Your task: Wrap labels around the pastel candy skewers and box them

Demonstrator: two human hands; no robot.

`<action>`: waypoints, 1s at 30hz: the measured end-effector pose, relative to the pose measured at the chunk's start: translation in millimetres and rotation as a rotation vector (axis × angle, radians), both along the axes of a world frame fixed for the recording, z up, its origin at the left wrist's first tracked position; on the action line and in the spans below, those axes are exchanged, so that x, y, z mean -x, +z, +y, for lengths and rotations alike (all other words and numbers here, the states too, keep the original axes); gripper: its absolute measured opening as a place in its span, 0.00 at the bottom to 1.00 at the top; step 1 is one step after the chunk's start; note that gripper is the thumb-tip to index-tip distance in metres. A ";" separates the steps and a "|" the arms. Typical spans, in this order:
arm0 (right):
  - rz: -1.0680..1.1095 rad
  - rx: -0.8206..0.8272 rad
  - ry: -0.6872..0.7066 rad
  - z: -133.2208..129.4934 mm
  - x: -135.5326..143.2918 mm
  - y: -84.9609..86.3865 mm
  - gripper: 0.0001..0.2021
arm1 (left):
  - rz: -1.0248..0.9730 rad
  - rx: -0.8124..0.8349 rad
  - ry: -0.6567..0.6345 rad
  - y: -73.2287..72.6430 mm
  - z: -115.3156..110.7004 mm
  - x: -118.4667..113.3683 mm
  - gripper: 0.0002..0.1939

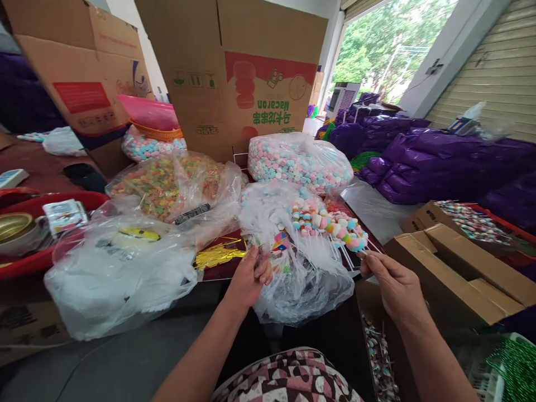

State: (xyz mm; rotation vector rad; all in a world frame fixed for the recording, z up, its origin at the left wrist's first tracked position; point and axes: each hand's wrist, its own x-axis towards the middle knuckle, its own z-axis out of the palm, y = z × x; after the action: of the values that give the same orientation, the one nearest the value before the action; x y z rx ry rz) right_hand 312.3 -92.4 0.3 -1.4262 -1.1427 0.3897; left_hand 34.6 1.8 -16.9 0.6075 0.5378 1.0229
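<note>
My right hand (396,282) pinches the white stick of a marshmallow skewer (355,241) between thumb and fingers, at the right end of a row of others. These marshmallow skewers (312,216), in pink, white, blue and orange, lie with their sticks towards me. My left hand (253,271) is closed, its fingertips by clear plastic with a colourful print (280,243); what sits in the fingers is too small to make out. Under and between the hands spreads a crumpled clear plastic bag (305,293). Gold twist ties (220,253) lie left of my left hand.
Behind stand a bag of pastel marshmallows (297,164), a bag of orange-green candies (167,184) and a large carton (268,33). A white plastic bag (121,285) and a red basin (96,201) are at left. At right are an open carton (452,285) and purple bundles (452,159).
</note>
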 end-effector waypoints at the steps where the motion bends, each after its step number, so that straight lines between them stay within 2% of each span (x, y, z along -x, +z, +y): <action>1: 0.031 -0.009 0.026 -4.0 4.3 1.1 0.12 | -0.006 -0.002 -0.004 0.2 0.1 0.0 0.23; 9: 0.086 0.041 0.171 -22.6 23.1 11.3 0.11 | 0.010 -0.053 -0.029 0.8 -1.1 4.9 0.25; 19: -0.115 0.132 0.213 -30.3 29.7 34.5 0.13 | 0.056 -0.101 -0.049 -2.5 -0.8 10.5 0.26; 25: -0.126 0.253 0.285 -28.7 23.3 45.4 0.14 | 0.292 -0.247 -0.101 -2.0 9.0 19.0 0.27; 30: -0.065 0.283 0.193 -24.2 30.0 33.5 0.18 | 0.594 -0.479 -0.148 15.9 12.6 29.6 0.26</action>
State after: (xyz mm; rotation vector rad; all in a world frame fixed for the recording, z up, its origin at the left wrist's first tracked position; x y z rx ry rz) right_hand 282.3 -116.6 33.8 -1.5863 -1.3222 0.6667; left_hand 5.0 14.4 -1.0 1.3797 0.7559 0.8237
